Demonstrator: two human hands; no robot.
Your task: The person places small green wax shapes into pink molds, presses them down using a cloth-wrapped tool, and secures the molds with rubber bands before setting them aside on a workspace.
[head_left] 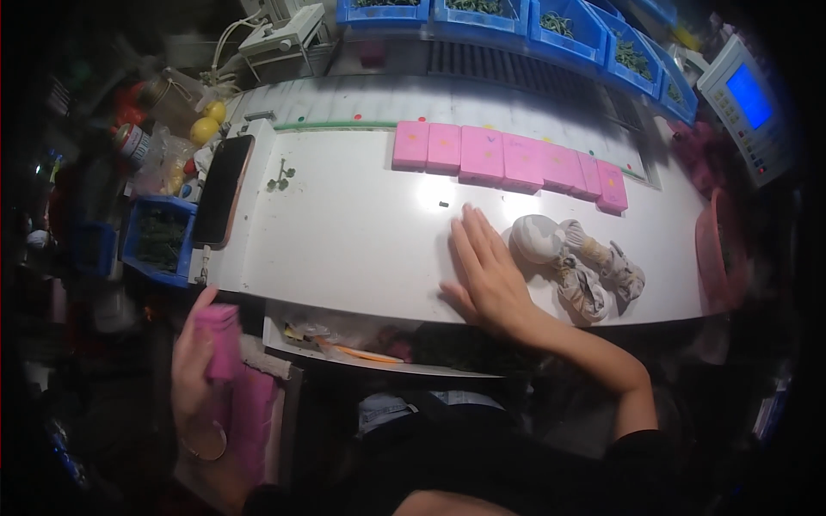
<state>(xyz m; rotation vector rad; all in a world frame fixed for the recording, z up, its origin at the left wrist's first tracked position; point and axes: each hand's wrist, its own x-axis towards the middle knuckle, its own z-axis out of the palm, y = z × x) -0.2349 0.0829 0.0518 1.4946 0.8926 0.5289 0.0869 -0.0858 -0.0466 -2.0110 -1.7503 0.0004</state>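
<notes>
My left hand [191, 370] is at the lower left, below the table's front edge, with its fingers closed around a pink block [224, 342]. Under it, more pink blocks [255, 413] stand in a pale-edged container, partly hidden by my wrist. My right hand [492, 279] lies flat on the white tabletop [344, 232], palm down, fingers stretched out and holding nothing. Just beyond its fingertips is a tiny dark piece [443, 205]. Farther back, several pink blocks [503, 159] with small marks on top form a slightly curved row.
Right of my right hand lie a white rounded object [538, 238] and crumpled cloth bundles [589, 275]. A phone [225, 191] rests at the left edge. Blue bins [564, 34] line the back. An open drawer [379, 354] sits under the tabletop; a pink basin [718, 249] is at right.
</notes>
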